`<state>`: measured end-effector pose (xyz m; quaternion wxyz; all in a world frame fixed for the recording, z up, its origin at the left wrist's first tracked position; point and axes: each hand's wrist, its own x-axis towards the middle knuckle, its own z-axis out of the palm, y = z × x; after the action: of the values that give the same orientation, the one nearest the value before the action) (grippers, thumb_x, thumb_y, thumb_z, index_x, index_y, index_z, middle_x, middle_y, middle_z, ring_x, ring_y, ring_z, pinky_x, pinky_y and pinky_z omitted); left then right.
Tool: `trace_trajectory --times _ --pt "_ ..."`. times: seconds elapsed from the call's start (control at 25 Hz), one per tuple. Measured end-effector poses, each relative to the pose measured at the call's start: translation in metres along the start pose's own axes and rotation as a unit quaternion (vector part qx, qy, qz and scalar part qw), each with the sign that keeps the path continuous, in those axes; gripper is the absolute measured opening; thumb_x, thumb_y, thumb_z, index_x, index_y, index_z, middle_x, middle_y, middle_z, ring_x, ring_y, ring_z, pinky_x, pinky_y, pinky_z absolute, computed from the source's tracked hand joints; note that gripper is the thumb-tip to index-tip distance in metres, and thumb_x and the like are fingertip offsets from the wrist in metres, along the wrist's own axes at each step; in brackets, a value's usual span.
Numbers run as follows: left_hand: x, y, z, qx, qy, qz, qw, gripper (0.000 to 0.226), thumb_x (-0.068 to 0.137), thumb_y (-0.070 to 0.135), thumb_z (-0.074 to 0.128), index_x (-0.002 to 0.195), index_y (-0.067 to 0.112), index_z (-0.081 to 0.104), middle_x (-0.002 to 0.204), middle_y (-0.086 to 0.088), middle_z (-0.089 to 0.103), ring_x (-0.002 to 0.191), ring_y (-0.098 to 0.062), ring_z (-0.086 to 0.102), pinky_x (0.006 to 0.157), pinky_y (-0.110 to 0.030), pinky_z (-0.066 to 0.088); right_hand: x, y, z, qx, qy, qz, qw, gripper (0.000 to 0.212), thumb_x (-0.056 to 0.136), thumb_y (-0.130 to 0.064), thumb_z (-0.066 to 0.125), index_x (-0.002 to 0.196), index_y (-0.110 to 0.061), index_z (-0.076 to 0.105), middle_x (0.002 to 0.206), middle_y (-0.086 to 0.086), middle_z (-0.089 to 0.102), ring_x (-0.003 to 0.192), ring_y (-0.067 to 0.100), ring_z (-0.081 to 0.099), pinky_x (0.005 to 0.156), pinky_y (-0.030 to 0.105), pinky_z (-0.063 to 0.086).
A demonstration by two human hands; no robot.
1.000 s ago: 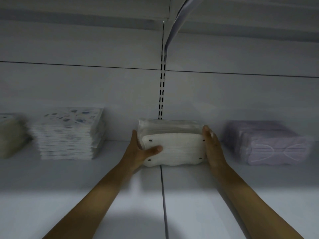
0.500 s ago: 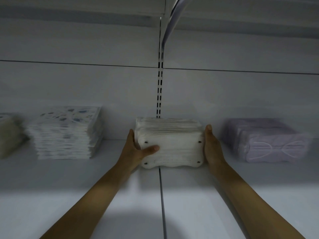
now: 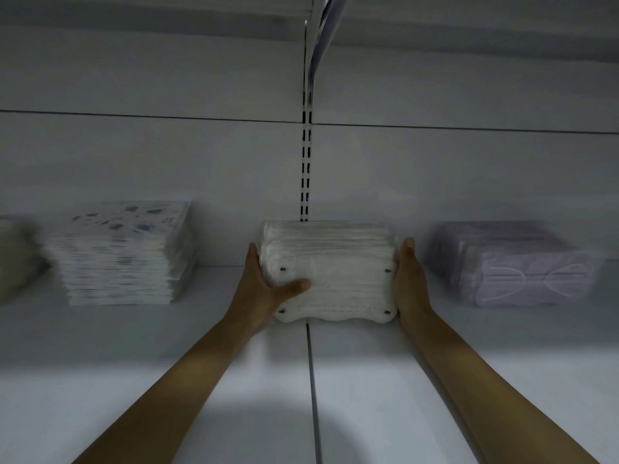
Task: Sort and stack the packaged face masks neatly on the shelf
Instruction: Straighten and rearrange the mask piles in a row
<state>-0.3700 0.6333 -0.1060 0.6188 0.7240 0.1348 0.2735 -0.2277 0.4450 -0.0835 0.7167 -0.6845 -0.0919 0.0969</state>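
While your left hand (image 3: 259, 286) cups the left end of the white stack of plastic-wrapped face masks (image 3: 330, 272), thumb hooked across the front face and fingers running back along the side, your right hand (image 3: 410, 283) lies flat against the right end with straight fingers, so the pile is squeezed between your palms. That stack sits on the white metal shelf (image 3: 435, 380), straddling the seam between two shelf panels, just in front of the slotted white upright (image 3: 305, 169) on the back wall. Well apart to its left stands a stack of flat packets with a speckled blue-grey print (image 3: 124, 252), and a blurred beige pile (image 3: 16, 259) shows at the left edge. Near your right hand, but apart from it, rests a lilac bundle of wrapped masks (image 3: 512, 266).
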Motion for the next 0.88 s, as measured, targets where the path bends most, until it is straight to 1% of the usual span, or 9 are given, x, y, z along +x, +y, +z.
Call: trace_trajectory --times 0.16,0.24,0.32,0.36,0.44,0.64,0.72,0.8,0.88 --pt "0.0 0.0 -0.001 0.008 -0.016 -0.011 1.0 0.101 0.045 0.034 0.092 0.13 0.013 0.041 0.121 0.0 0.063 0.109 -0.012 0.063 0.084 -0.029 0.056 -0.003 -0.002 0.001 0.004 -0.01 0.009 1.0 0.07 0.09 -0.07 0.025 0.126 -0.02 0.059 0.119 0.002 0.065 0.11 0.018 0.06 0.104 0.04 0.043" --pt "0.0 0.004 -0.001 -0.014 0.0 -0.017 1.0 0.107 0.046 0.041 0.091 0.134 0.012 0.039 0.124 -0.003 0.062 0.11 -0.016 0.063 0.085 -0.036 0.057 -0.001 0.0 0.001 0.005 -0.006 -0.006 1.0 0.08 0.081 -0.081 0.027 0.125 -0.024 0.059 0.12 -0.001 0.065 0.111 0.016 0.06 0.106 0.042 0.042" --pt "0.002 0.007 -0.004 -0.031 0.002 -0.045 0.999 0.113 0.046 0.052 0.091 0.137 0.01 0.039 0.126 -0.008 0.061 0.111 -0.022 0.063 0.088 -0.046 0.055 0.002 0.001 -0.001 0.006 -0.018 0.0 1.0 0.074 0.085 -0.077 0.025 0.122 -0.024 0.061 0.118 -0.001 0.066 0.11 0.016 0.061 0.105 0.041 0.042" --pt "0.002 0.008 -0.005 -0.032 -0.011 -0.05 0.998 0.105 0.049 0.05 0.091 0.134 0.011 0.045 0.124 -0.009 0.063 0.11 -0.024 0.064 0.089 -0.047 0.055 0.002 0.001 -0.002 0.009 -0.031 0.008 0.999 0.07 0.089 -0.072 0.025 0.12 -0.022 0.062 0.116 0.001 0.067 0.108 0.016 0.062 0.104 0.039 0.043" --pt "-0.001 0.01 -0.005 -0.024 -0.021 -0.045 0.998 0.094 0.049 0.048 0.09 0.127 0.012 0.052 0.118 -0.008 0.067 0.106 -0.023 0.066 0.085 -0.042 0.056 0.003 0.001 -0.003 0.006 -0.032 0.006 0.999 0.068 0.091 -0.07 0.025 0.121 -0.021 0.063 0.116 0.001 0.067 0.109 0.017 0.061 0.105 0.039 0.043" --pt "-0.006 0.017 -0.003 -0.027 0.013 -0.041 0.999 0.104 0.042 0.053 0.091 0.125 0.012 0.045 0.12 -0.006 0.063 0.102 -0.016 0.066 0.069 -0.021 0.056 -0.005 -0.006 -0.002 0.02 -0.042 0.017 0.999 0.061 0.094 -0.063 0.025 0.118 -0.02 0.061 0.113 0.0 0.065 0.107 0.015 0.059 0.097 0.029 0.041" --pt "-0.009 0.022 -0.002 0.005 -0.011 -0.037 0.999 0.125 0.039 0.053 0.091 0.141 0.013 0.03 0.135 -0.003 0.054 0.114 -0.011 0.059 0.075 -0.017 0.055 -0.006 -0.01 -0.004 -0.02 -0.009 -0.029 0.999 0.055 0.098 -0.056 0.027 0.118 -0.017 0.059 0.118 0.0 0.061 0.113 0.015 0.055 0.094 0.025 0.036" --pt "-0.012 0.027 -0.001 0.01 -0.014 -0.023 1.0 0.131 0.057 0.029 0.089 0.153 0.02 -0.001 0.149 0.015 0.028 0.125 0.002 0.038 0.076 -0.001 0.045 -0.01 -0.014 -0.012 -0.104 0.05 -0.123 0.986 0.05 0.099 -0.049 0.035 0.13 -0.014 0.052 0.131 0.002 0.054 0.124 0.015 0.047 0.098 0.022 0.03" --pt "-0.015 0.033 0.001 0.021 0.004 -0.007 1.0 0.123 0.071 0.007 0.079 0.151 0.022 -0.014 0.13 0.029 0.014 0.111 0.015 0.026 0.065 0.008 0.035 -0.024 -0.019 -0.016 -0.174 0.095 -0.272 0.942 0.046 0.094 -0.043 0.053 0.13 -0.014 0.051 0.13 0.001 0.054 0.119 0.012 0.05 0.099 0.024 0.035"
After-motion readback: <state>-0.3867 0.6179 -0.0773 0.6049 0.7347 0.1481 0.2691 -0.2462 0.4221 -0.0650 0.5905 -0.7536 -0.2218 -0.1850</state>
